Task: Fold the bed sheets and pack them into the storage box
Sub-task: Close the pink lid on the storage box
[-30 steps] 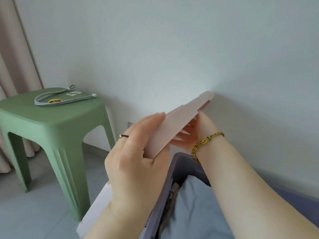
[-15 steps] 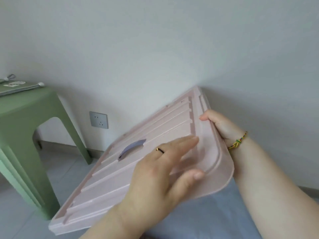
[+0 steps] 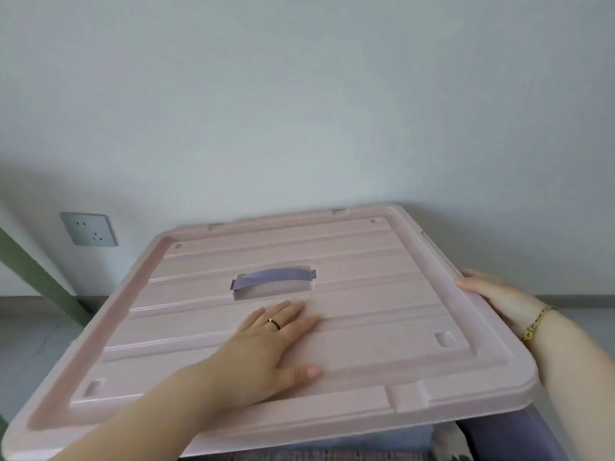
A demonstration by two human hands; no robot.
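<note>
The grip of the right hand [image 3: 492, 294] closes on the right rim of the pink lid [image 3: 382, 331], one digit laid along the top of the edge and the rest out of sight beneath it. A braided yellow bracelet [image 3: 536, 322] circles that wrist. The left hand [image 3: 266, 347] pinches nothing: it lies flat on the ribbed top of the lid, fingers straight and close together, thumb spread out to the side, a thin gold-and-black ring [image 3: 275, 323] on one finger.

The lid sits nearly level over the purple storage box [image 3: 499, 437], whose wall shows only at the lower right, under the lid's near corner. Whether the lid is seated on the box all the way round cannot be told. A purple carry handle [image 3: 274, 278] lies in a recess at the centre of the lid, just beyond the left fingertips. Under the near edge, a strip of pale blue folded bed sheet [image 3: 366, 442] shows inside the box, with a patterned fabric beside it that is too blurred to name.

Behind the box, a grey wall socket [image 3: 89, 229] is set low in the white wall [image 3: 299, 111]. A green stool leg [image 3: 43, 287] slants across the left edge, above the grey floor [image 3: 30, 334].
</note>
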